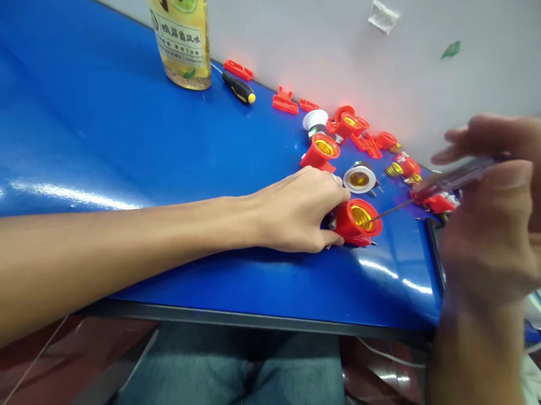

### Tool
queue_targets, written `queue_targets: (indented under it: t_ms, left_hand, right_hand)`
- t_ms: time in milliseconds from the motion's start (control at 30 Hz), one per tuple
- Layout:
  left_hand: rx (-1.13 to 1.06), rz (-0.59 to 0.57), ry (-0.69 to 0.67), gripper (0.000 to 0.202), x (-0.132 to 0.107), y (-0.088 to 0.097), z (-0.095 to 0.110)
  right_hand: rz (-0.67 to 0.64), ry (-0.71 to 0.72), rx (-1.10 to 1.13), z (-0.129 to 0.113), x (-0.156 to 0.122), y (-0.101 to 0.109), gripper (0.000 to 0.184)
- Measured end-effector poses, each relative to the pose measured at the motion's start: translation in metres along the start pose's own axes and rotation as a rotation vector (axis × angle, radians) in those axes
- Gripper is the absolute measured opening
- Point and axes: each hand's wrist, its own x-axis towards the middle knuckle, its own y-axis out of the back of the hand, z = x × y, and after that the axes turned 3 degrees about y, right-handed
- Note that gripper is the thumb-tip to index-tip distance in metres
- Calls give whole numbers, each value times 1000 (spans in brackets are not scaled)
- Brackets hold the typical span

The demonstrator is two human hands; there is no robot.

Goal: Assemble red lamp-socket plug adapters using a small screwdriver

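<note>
My left hand (303, 209) is closed on a red lamp socket (342, 222) and presses it against the blue table. The socket lies on its side, its gold threaded mouth turned to the right. In my right hand (495, 213), blurred by motion, is a screwdriver (439, 187) with a red and clear handle. Its thin shaft reaches into the socket's mouth; the tip is hard to make out inside. Just behind the held socket sits a white-rimmed socket (359, 179) with metal prongs, and farther back another red socket (321, 152).
Along the wall lie more red sockets (349, 122), red plastic pieces (285, 101) and a black-and-yellow screwdriver (239, 87). A bottle of yellow drink (182, 40) stands at the back left. A dark flat object (434, 247) lies at the right. The table's dark front edge (241, 317) runs above my lap.
</note>
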Motion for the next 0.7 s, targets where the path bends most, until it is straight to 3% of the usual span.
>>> queue_targets:
  t_ms: [67, 167, 333, 433, 500, 567, 700]
  left_hand:
    - [5, -10, 11, 22, 0, 0, 1]
    - [17, 1, -5, 22, 0, 0, 1]
    - [24, 19, -7, 22, 0, -1, 0]
    - [16, 20, -7, 22, 0, -1, 1]
    - [12, 13, -4, 21, 0, -1, 1]
    - [5, 5, 0, 19, 0, 0, 1]
    - [11, -3, 11, 19, 0, 0, 1]
  right_hand:
    - [-74, 53, -7, 1, 2, 2, 24]
    - [-136, 9, 124, 3, 5, 7, 20]
    - [25, 68, 106, 9, 6, 3, 10]
    - [105, 221, -3, 15, 9, -2, 22]
    - [72, 301, -85, 16, 9, -4, 33]
    - [16, 283, -111, 14, 8, -4, 29]
    - [-82, 155, 120, 5, 4, 0, 27]
